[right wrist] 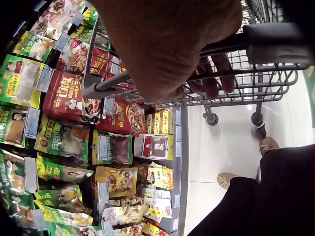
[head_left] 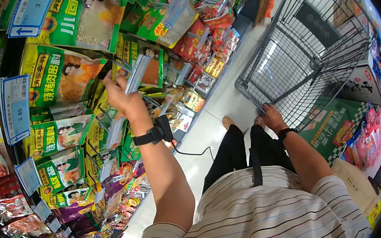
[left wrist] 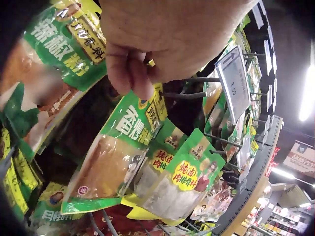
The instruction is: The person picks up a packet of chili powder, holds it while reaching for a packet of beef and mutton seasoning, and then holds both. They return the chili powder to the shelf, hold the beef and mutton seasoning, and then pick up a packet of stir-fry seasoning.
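My left hand [head_left: 125,96] reaches in among the hanging seasoning packets, beside a clear tag strip. In the left wrist view, the curled fingers of this hand [left wrist: 167,44] pinch the top corner of a green and yellow packet of brown powder [left wrist: 110,157], which hangs tilted. Two packets with yellow labels [left wrist: 184,179] overlap to its right. My right hand [head_left: 273,118] grips the near end of a wire shopping cart [head_left: 243,86]. The right wrist view shows the hand [right wrist: 172,49] with its fingers curled round the dark handle bar [right wrist: 221,46].
Metal hooks and price tags [head_left: 17,109] stick out from the packed shelf at left. Red packets [right wrist: 66,96] hang farther along it. Beyond the cart stand a green printed box [head_left: 329,123] and pink packages [head_left: 366,140]. Pale tiled floor [head_left: 206,131] lies between shelf and cart.
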### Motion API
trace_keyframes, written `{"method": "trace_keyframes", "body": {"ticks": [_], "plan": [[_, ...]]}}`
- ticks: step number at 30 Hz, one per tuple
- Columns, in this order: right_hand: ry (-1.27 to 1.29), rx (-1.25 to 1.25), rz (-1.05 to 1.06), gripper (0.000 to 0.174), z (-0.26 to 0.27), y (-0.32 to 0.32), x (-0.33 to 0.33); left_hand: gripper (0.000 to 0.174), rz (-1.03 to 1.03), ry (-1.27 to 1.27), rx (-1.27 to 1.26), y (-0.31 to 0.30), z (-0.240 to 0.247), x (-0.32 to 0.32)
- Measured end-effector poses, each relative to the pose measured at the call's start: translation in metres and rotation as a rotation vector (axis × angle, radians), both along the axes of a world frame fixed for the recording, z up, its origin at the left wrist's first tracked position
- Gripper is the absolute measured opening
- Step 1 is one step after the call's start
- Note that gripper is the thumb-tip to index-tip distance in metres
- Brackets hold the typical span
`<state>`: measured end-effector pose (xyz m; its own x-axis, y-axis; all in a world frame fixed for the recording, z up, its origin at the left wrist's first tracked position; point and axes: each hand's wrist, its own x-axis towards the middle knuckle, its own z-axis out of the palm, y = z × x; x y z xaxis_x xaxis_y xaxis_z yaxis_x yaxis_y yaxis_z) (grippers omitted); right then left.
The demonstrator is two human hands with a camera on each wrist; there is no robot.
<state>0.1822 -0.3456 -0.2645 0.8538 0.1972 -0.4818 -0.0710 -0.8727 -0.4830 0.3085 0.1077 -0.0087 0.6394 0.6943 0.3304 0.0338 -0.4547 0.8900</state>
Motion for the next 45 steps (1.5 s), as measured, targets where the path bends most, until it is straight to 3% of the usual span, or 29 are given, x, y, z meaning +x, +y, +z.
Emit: {"method": "trace_keyframes", "body": {"ticks": [4,5,7,9,10,11,13,15,18,25,29,32,33,36,38,45], "plan": [[0.004,0.009,-0.003,0.040,0.001,0.001,0.000,0.034,-0.055,-0.028,-0.126,-0.025,0.015,-0.002],[0.002,0.016,-0.008,0.040,0.000,0.001,0.000,0.035,-0.069,-0.209,-0.569,-0.019,0.014,0.004],[-0.006,0.031,-0.013,0.041,0.000,0.000,0.000,0.030,-0.074,-0.310,-0.790,-0.014,0.011,0.007],[0.004,0.032,0.013,0.041,-0.004,-0.002,0.002,0.026,-0.097,-0.331,-0.739,-0.024,0.011,0.004],[0.008,0.031,0.024,0.041,-0.005,-0.003,0.002,0.029,-0.098,-0.209,-0.562,-0.029,0.013,-0.001],[0.011,0.031,0.033,0.040,-0.006,-0.004,0.002,0.034,0.008,-0.030,-0.147,-0.035,0.014,-0.004],[-0.050,0.021,0.066,0.041,-0.011,-0.004,0.002,0.044,0.128,0.216,0.274,-0.045,0.021,-0.007],[-0.070,0.004,0.094,0.042,-0.017,-0.007,0.000,0.054,0.155,0.347,0.284,-0.055,0.028,-0.013],[-0.081,0.026,0.087,0.040,-0.018,-0.008,0.001,0.063,0.131,0.162,0.384,-0.062,0.023,-0.021],[-0.024,-0.008,0.082,0.040,-0.024,-0.009,0.002,0.073,0.089,0.078,0.213,-0.054,-0.002,-0.026],[-0.006,0.016,0.078,0.041,-0.017,-0.009,0.002,0.059,0.117,0.079,0.334,-0.044,-0.012,-0.024],[-0.011,0.033,0.088,0.043,-0.014,-0.008,0.002,0.055,0.057,0.120,0.219,-0.031,-0.011,-0.014],[-0.006,0.032,0.096,0.044,-0.012,-0.009,0.002,0.049,0.003,-0.001,-0.073,-0.033,-0.011,-0.009],[-0.022,0.012,0.113,0.045,-0.010,-0.009,0.001,0.039,-0.003,0.109,-0.182,-0.049,0.018,-0.007],[0.001,-0.010,0.104,0.045,-0.004,-0.008,0.002,0.023,-0.016,0.067,-0.159,-0.053,0.021,-0.007],[0.060,0.014,0.038,0.045,0.005,-0.005,0.003,0.020,-0.076,-0.061,-0.206,-0.075,0.022,-0.038]]}}
